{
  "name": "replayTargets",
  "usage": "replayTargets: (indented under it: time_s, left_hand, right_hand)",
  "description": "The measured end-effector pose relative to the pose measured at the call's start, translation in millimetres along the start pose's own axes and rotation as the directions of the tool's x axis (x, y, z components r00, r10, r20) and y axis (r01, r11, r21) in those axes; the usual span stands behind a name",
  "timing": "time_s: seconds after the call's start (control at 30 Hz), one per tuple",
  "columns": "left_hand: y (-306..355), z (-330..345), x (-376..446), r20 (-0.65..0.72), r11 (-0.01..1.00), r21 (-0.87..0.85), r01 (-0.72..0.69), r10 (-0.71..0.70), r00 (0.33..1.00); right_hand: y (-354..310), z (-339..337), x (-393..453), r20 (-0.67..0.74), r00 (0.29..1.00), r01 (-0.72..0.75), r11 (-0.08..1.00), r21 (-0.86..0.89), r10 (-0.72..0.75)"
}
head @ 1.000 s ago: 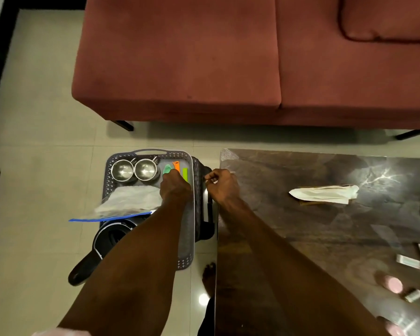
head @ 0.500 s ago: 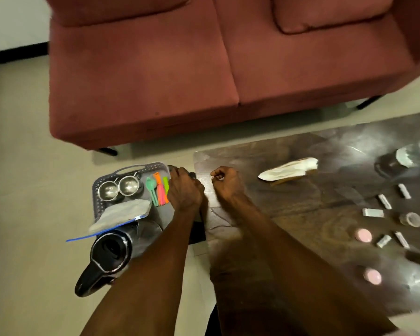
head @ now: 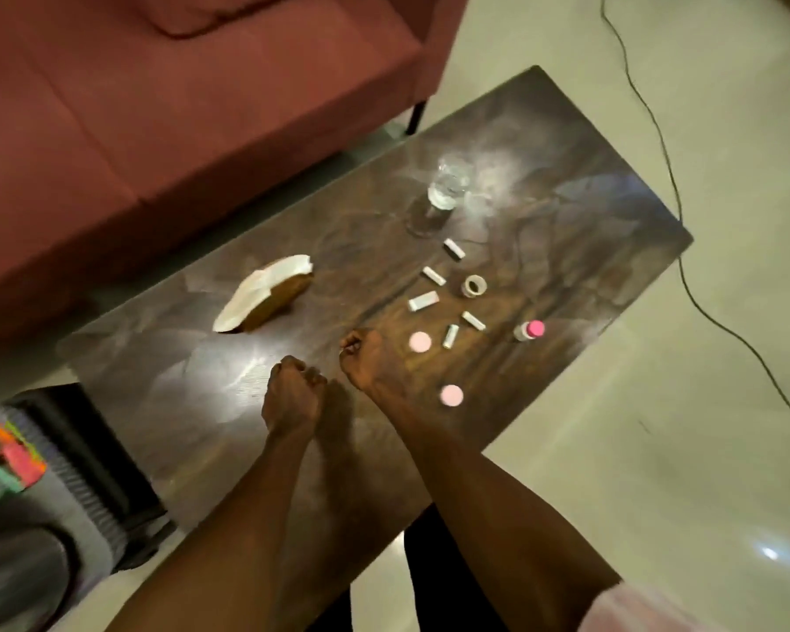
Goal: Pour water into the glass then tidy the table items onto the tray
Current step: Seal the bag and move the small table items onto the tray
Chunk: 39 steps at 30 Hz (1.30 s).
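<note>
Left hand (head: pixel 293 394) curled into a loose fist over the table (head: pixel 589 184), nothing visibly held. Right hand (head: pixel 368 364) likewise curled; contents cannot be told. Glass (head: pixel 449 184) with water stands far side; tray (head: pixel 71 490) at lower left, off the table.

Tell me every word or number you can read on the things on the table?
None can be read.
White packets: too small and blurred for any print.
Pink-capped bottle: label blurred.
Tape roll, glass, pink discs: no writing visible.
</note>
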<state>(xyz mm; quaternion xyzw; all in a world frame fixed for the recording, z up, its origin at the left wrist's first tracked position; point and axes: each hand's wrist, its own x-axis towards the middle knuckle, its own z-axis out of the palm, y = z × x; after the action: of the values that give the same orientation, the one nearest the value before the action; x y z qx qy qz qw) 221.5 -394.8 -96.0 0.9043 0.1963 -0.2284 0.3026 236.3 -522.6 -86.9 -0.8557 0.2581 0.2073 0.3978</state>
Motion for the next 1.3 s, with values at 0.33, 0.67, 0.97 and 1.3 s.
replayTargets:
  time_s: [0.33, 0.67, 0.97, 1.3]
  left_hand:
    - [110.3, 92.8, -18.2, 0.077, 0.995, -0.009, -0.098, 0.099, 0.992]
    - [124.2, 131.2, -5.1, 0.175, 0.981, 0.1, -0.164, 0.145, 0.974]
    - [112.2, 148.2, -1.7, 0.105, 0.979, 0.094, -0.181, 0.171, 0.98]
    - [57.1, 68.5, -23.8, -0.154, 0.962, -0.272, 0.023, -0.067, 0.986]
  right_hand:
    - [96.4, -123.3, 26.1, -0.048, 0.996, -0.066, 0.996, 0.061, 0.069]
    - [149.9, -121.4, 3.5, 0.276, 0.956, -0.038, 0.972, -0.233, 0.104]
    - [159.8, -90.8, 2.4, 0.258, 0.966, 0.072, 0.925, -0.374, 0.029]
    - [79.6, -68.7, -3.6, 0.169, 0.972, 0.217, 0.902, -0.373, -0.164]
